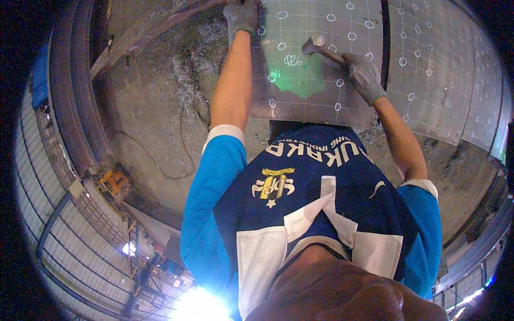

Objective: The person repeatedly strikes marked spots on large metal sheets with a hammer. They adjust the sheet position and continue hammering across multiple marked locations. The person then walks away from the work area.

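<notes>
My right hand, in a grey knit glove, is closed around the handle of a hammer. Its round metal head is held over a steel plate marked with a chalk grid, small circles and some writing. A green glow falls on the middle of this plate. Beyond it to the left, my left hand, also gloved, is at the plate's far left edge by the top of the picture. Its fingers look curled, but what they hold, if anything, is hidden.
A second chalk-marked plate lies to the right, past a dark gap. On the left, a long rusty bar slants over the rough ground, where a thin cable trails. Steel beams and a yellow machine stand farther left.
</notes>
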`<state>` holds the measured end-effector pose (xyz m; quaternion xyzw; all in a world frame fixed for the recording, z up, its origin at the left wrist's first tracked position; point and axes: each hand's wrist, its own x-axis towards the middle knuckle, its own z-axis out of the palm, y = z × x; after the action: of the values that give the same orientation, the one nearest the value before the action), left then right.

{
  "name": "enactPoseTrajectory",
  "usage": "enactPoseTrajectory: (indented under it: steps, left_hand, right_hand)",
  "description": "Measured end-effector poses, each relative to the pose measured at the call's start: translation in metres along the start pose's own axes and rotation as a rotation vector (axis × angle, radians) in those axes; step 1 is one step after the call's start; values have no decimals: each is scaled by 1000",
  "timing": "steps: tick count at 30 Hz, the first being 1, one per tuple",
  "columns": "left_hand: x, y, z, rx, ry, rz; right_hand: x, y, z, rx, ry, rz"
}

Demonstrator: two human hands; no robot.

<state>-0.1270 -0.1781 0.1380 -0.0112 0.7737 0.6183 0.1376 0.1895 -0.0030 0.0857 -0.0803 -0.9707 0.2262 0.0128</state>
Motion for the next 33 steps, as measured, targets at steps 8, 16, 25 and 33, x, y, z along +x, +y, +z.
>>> enactPoseTrajectory:
  steps: [8,16,25,33]
  left_hand:
    - [1,-9,-5,4,-29,39]
    - [5,-14,0,-99,-35,-16]
    - [6,-18,-8,14,-141,106]
    - [18,-33,13,133,-170,84]
  right_hand:
    - [-9,22,29,-67,92,-83]
    - [15,-15,-24,37,-89,67]
    - [161,-14,-34,-54,280,-377]
    - [204,19,-18,-166,304,-387]
